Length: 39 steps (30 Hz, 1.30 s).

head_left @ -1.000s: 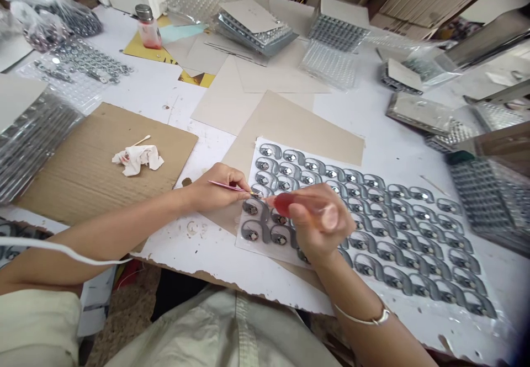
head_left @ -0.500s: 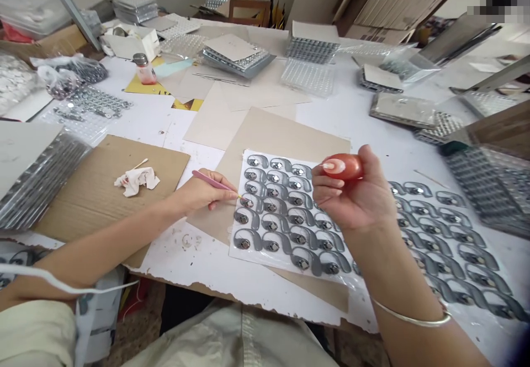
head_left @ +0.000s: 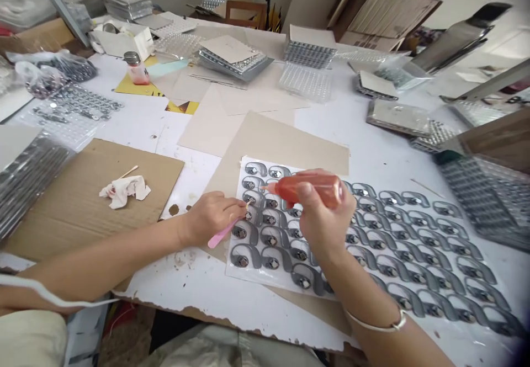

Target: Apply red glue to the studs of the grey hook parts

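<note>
A clear sheet [head_left: 414, 256] with rows of grey hook-shaped parts lies in front of me on the white table. My left hand [head_left: 211, 218] is closed round a thin pink stick [head_left: 223, 232], its tip at a part near the sheet's left edge. My right hand [head_left: 327, 218] grips a small orange-red squeeze bottle [head_left: 308, 187], held level above the sheet with its nozzle pointing left toward the stick's tip. A thin bracelet sits on my right wrist.
A brown cardboard piece [head_left: 62, 207] at the left carries a crumpled stained tissue [head_left: 124, 189] and a cotton swab. Stacked blister trays [head_left: 232, 60] and bags of parts crowd the far side and both edges. A small capped bottle [head_left: 134, 69] stands at the back left.
My right hand has come down from a raised position and turned the bottle level, nozzle to the left. My left hand has tilted the pink stick so its handle points down and left.
</note>
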### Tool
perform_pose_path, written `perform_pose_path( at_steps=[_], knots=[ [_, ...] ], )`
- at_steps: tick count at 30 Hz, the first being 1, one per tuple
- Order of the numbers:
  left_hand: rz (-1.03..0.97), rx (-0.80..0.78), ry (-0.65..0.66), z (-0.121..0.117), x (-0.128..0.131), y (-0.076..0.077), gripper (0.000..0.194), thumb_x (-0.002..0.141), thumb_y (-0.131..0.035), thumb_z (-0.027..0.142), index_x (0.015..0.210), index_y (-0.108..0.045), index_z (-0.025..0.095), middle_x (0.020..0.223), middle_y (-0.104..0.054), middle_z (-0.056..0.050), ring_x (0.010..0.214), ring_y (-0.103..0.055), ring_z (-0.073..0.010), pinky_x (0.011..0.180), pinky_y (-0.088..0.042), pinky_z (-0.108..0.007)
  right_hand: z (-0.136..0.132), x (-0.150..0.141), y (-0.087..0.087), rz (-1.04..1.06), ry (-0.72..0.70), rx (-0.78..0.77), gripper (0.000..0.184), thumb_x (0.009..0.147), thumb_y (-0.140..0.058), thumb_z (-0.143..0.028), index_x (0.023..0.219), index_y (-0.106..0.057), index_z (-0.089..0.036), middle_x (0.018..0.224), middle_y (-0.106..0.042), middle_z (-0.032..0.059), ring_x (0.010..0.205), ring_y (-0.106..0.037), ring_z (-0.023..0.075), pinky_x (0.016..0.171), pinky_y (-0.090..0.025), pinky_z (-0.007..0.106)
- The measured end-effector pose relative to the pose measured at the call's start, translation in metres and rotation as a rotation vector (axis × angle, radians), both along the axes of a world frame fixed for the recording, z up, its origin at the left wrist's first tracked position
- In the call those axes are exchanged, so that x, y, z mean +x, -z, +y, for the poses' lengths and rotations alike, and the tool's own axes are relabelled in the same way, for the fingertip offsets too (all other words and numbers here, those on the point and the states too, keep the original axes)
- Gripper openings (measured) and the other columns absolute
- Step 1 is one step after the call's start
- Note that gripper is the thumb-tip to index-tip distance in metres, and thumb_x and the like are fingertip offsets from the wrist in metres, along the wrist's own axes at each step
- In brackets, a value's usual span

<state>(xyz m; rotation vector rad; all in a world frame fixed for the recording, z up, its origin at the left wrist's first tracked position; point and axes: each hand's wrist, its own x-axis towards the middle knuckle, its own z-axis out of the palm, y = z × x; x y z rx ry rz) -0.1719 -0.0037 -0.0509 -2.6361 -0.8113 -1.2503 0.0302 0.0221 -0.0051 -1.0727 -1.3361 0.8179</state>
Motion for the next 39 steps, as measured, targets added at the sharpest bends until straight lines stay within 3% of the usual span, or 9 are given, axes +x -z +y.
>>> perform_pose_path(
  at_steps=[4, 11, 15, 23, 39],
  knots=[
    [-0.011, 0.006, -0.023, 0.0, 0.001, 0.003, 0.01, 0.083, -0.054, 0.003, 0.09, -0.057, 0.01, 0.084, -0.072, -0.007, 0.067, -0.068, -0.0131, 0.047, -0.044, -0.024, -0.003, -0.003, 0.005, -0.289, 0.059, 0.224, 0.024, 0.075, -0.073, -0.041, 0.078, -0.063, -0.019, 0.07, -0.063, 0.0003, 0.062, -0.059, 0.014, 0.057, -0.048, 0.03],
    [0.148, -0.064, -0.097, -0.004, 0.001, 0.012, 0.012, 0.084, -0.049, 0.005, 0.08, -0.058, 0.013, 0.078, -0.07, -0.005, 0.06, -0.063, -0.0126, 0.047, -0.042, -0.026, 0.0, -0.007, 0.009, -0.39, 0.016, 0.309, 0.015, 0.079, -0.07, -0.032, 0.076, -0.061, -0.021, 0.067, -0.063, -0.0012, 0.058, -0.058, 0.0133, 0.055, -0.046, 0.029],
    [0.258, -0.033, -0.099, -0.005, 0.001, 0.01, 0.015, 0.083, -0.048, 0.005, 0.073, -0.056, 0.013, 0.08, -0.069, -0.008, 0.058, -0.061, -0.0128, 0.048, -0.041, -0.026, 0.0, -0.008, 0.011, -0.41, -0.033, 0.336, 0.015, 0.078, -0.071, -0.03, 0.08, -0.059, -0.021, 0.067, -0.064, -0.0011, 0.058, -0.059, 0.0145, 0.057, -0.048, 0.031],
    [0.253, 0.022, -0.126, -0.007, 0.003, 0.009, 0.018, 0.081, -0.053, 0.005, 0.066, -0.052, 0.014, 0.075, -0.068, -0.007, 0.048, -0.052, -0.0111, 0.046, -0.035, -0.026, 0.002, -0.01, 0.013, -0.436, -0.064, 0.365, 0.016, 0.079, -0.072, -0.031, 0.08, -0.059, -0.021, 0.066, -0.064, -0.0019, 0.06, -0.06, 0.014, 0.058, -0.048, 0.028],
    [0.233, 0.005, -0.115, -0.007, 0.003, 0.008, 0.015, 0.082, -0.052, 0.005, 0.07, -0.056, 0.012, 0.077, -0.069, -0.007, 0.054, -0.058, -0.0121, 0.048, -0.038, -0.028, 0.002, -0.011, 0.016, -0.522, -0.036, 0.401, 0.016, 0.079, -0.071, -0.032, 0.078, -0.059, -0.022, 0.068, -0.065, -0.001, 0.061, -0.06, 0.0152, 0.057, -0.049, 0.03]
  ],
)
